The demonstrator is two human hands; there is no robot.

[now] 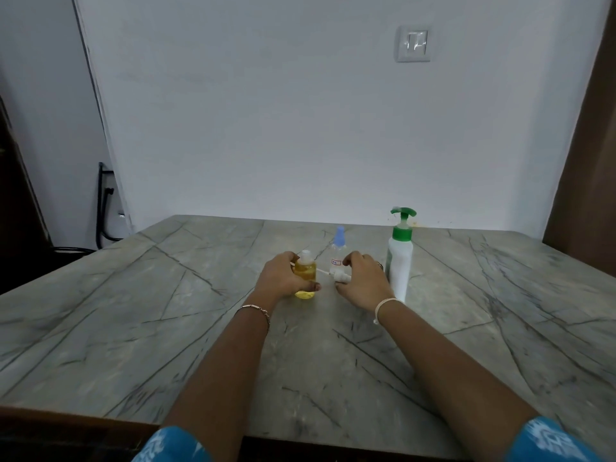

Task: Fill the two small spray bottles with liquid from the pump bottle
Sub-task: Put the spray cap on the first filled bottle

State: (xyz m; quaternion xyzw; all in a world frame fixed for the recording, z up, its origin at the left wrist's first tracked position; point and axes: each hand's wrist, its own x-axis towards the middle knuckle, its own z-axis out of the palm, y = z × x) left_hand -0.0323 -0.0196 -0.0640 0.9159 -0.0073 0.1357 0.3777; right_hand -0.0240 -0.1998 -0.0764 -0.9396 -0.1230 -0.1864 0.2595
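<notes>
Gripping the yellow-filled spray bottle (305,275) upright on the table (166,311), the left hand (283,278) wraps its body; the right hand (361,278) pinches a white sprayer head (341,277). Behind stand the clear spray bottle (337,251) and pump bottle (401,255).

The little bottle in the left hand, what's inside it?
Yellow liquid fills most of the little bottle. The left hand wraps around its side, hiding part of it, so the exact level cannot be seen.

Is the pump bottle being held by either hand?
No. The pump bottle stands alone on the table; the left hand grips the yellow bottle and the right hand holds a spray head.
</notes>
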